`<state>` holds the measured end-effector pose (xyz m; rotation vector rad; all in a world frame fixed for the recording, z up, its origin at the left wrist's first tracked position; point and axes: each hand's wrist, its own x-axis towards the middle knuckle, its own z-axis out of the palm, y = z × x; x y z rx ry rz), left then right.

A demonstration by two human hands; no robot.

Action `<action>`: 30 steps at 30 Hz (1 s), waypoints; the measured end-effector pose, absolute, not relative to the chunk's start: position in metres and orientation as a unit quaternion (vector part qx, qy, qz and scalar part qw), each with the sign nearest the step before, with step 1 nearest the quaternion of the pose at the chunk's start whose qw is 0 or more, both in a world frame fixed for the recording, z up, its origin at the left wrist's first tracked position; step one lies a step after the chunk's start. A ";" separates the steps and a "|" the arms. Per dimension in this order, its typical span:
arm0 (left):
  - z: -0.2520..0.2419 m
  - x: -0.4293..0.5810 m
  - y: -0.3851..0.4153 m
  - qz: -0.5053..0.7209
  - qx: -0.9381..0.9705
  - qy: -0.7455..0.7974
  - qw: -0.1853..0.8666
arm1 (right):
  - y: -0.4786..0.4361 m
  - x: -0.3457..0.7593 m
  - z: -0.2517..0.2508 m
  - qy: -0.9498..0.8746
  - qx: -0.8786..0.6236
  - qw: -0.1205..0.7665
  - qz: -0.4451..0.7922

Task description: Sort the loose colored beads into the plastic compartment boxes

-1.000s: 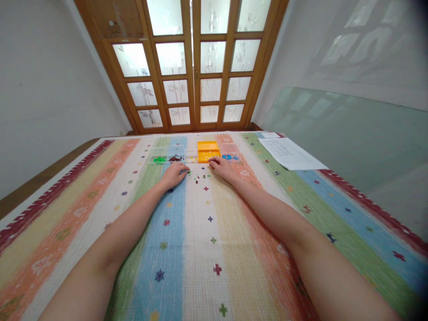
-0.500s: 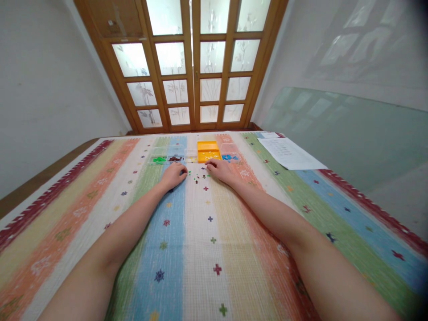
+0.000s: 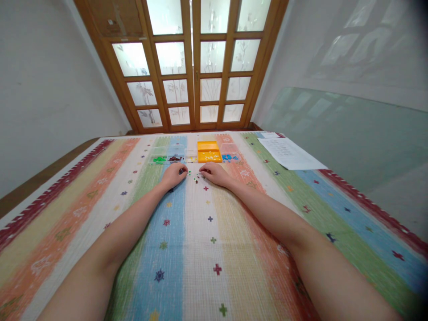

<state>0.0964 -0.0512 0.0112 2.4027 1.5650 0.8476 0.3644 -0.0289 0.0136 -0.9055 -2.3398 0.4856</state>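
My left hand (image 3: 173, 175) rests on the cloth with its fingertips pinched together; what they hold, if anything, is too small to make out. Opposite it, my right hand (image 3: 216, 174) is also closed in a pinch, its contents hidden. Between the two hands lie several tiny green and dark brown pieces (image 3: 196, 181). Just beyond them stands an open yellow box (image 3: 209, 146) with small white pieces in it. Left of the box, clear compartments hold green pieces (image 3: 159, 159), dark brown pieces (image 3: 174, 158) and yellowish pieces (image 3: 191, 159). Blue pieces (image 3: 230, 157) lie to its right.
A striped, patterned tablecloth (image 3: 200, 258) covers the table. Printed paper sheets (image 3: 290, 154) lie at the far right. A pale glass panel (image 3: 341, 129) leans by the right wall, and wooden glazed doors (image 3: 194, 80) stand behind the table.
My right hand has moved left and slightly nearer, away from the yellow box's front edge and over the loose pieces. My left hand has stayed almost where it was.
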 end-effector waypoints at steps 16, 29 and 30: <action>-0.002 0.084 -0.036 0.400 0.710 0.558 0.158 | -0.023 0.364 0.007 -0.877 -0.337 0.294 0.175; -0.001 0.066 -0.023 0.548 0.528 0.589 0.273 | -0.025 0.364 0.010 -0.878 -0.341 0.286 0.175; -0.001 0.065 -0.022 0.556 0.516 0.589 0.279 | -0.025 0.364 0.010 -0.879 -0.340 0.286 0.174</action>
